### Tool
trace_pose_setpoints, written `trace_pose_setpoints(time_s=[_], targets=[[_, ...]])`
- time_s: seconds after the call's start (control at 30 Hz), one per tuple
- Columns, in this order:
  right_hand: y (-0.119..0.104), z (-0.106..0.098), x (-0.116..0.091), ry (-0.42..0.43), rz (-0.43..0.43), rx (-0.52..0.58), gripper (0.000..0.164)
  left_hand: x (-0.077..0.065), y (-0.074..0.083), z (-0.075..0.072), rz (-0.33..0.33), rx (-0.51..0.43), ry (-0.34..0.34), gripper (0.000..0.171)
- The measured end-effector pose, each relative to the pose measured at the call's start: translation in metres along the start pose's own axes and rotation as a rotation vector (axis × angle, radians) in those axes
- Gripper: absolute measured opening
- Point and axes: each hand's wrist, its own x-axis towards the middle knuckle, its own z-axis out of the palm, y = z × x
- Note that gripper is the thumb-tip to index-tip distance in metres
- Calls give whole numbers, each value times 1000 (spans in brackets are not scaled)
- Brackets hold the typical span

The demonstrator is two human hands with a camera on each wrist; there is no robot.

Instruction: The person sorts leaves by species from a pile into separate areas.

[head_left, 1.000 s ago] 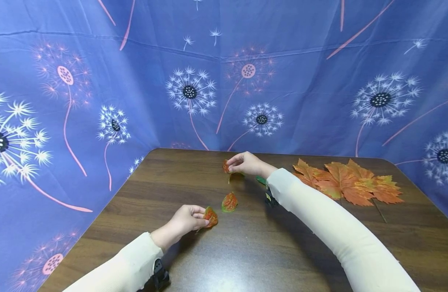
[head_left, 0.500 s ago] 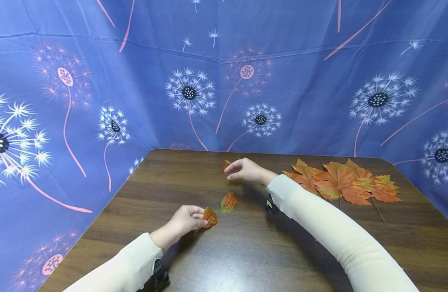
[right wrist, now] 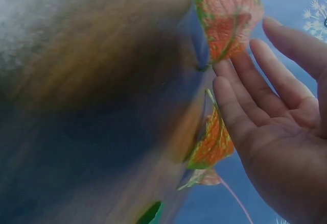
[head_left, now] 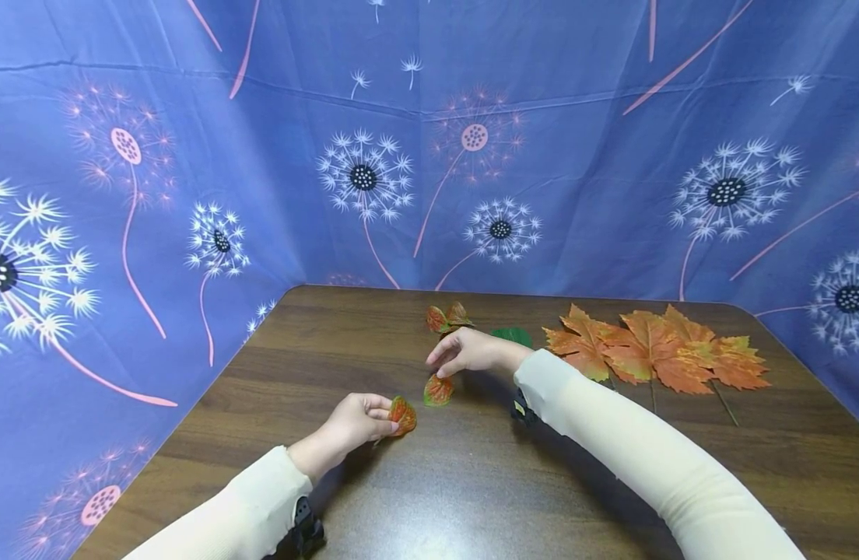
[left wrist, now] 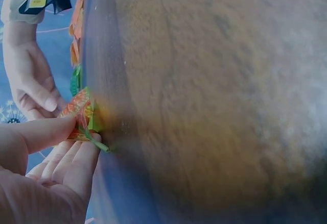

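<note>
My left hand [head_left: 355, 426] pinches a small red-orange leaf [head_left: 403, 416] with green edges between thumb and fingers, just above the table. In the left wrist view, its green stem [left wrist: 100, 145] pokes out past the fingertips. My right hand [head_left: 468, 351] is over a similar leaf [head_left: 437, 392] lying mid-table; the thumb tip overlaps its upper edge, and whether it touches is unclear. The right wrist view shows that hand [right wrist: 286, 106] with straight, spread fingers and nothing pinched. Just beyond it lie two more small reddish leaves [head_left: 436, 320], partly overlapping, and a green leaf [head_left: 513, 336].
Several large orange maple leaves [head_left: 653, 350] with stems lie overlapping at the back right of the brown wooden table [head_left: 317, 350]. A blue cloth [head_left: 569, 148] printed with dandelions hangs behind the table and along its left side.
My right hand has let go of the small leaf at the back and moved nearer, over the middle leaf. The two back leaves now show. The left hand has stayed put with its leaf.
</note>
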Motion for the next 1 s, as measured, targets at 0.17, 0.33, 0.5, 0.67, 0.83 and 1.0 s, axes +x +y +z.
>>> trace_pose_setpoints(time_s=[0.17,0.33,0.5,0.67,0.83,1.0], targets=[[2,8,-3,-9,18,-33,28,2,-3,-1,-11,-45,-13,25],[-1,13,-7,1,10,-135,18,2,-4,-2,-12,-68,-17,25],[-4,15,-12,-9,14,-178,15,2,0,-3,8,-63,-26,27],[-6,17,-18,-29,63,-205,13,4,3,-2,-12,-54,-14,29],[-5,17,-25,-45,88,-237,6,7,4,0,-35,-53,-10,24],[-2,19,-30,-35,75,-195,4,8,4,-1,-63,-76,-9,19]])
